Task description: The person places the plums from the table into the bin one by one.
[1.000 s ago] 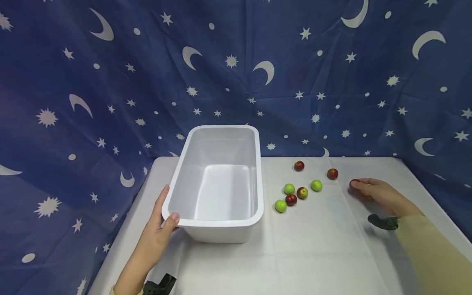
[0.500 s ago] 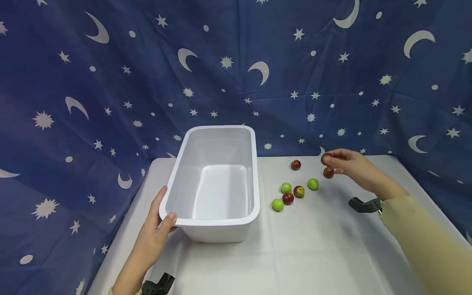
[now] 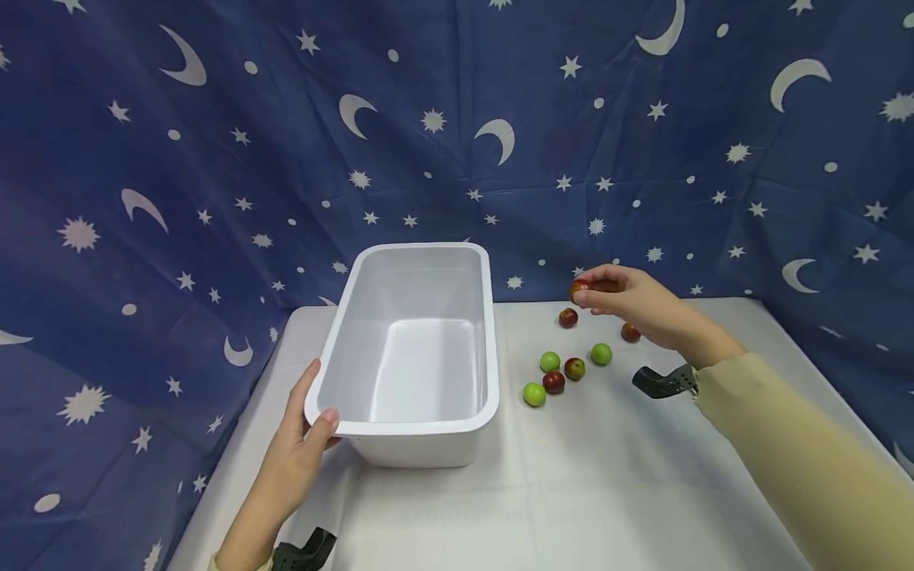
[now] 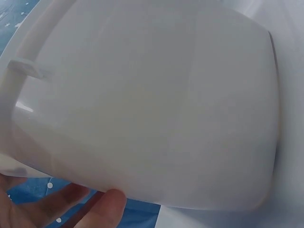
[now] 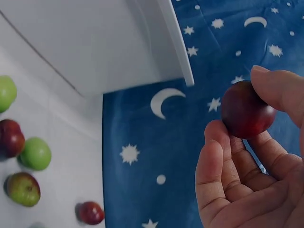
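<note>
My left hand [image 3: 286, 464] grips the near left corner of a white plastic tub [image 3: 421, 427], its thumb at the rim. The left wrist view shows fingertips [image 4: 107, 206] against the tub's outer wall [image 4: 156, 114]. Nothing is seen inside the tub. Right of it, my right hand [image 3: 639, 305] pinches a dark red plum [image 5: 247, 110] between thumb and fingers, raised above the table's far edge. Below that hand lies another red plum [image 3: 567, 317]. One more red plum [image 3: 631, 333] sits under the right wrist.
Nearer me, a red plum [image 3: 553, 383], a red-green plum [image 3: 574, 368] and green plums [image 3: 534, 394] lie loosely grouped right of the tub. A white cloth [image 3: 614, 476] covers the table. Behind hangs a blue curtain [image 3: 428, 190] with moons and stars.
My right hand has lifted the red plum from the table's right side and carried it leftward, past another red plum. The left hand keeps its grip on the tub.
</note>
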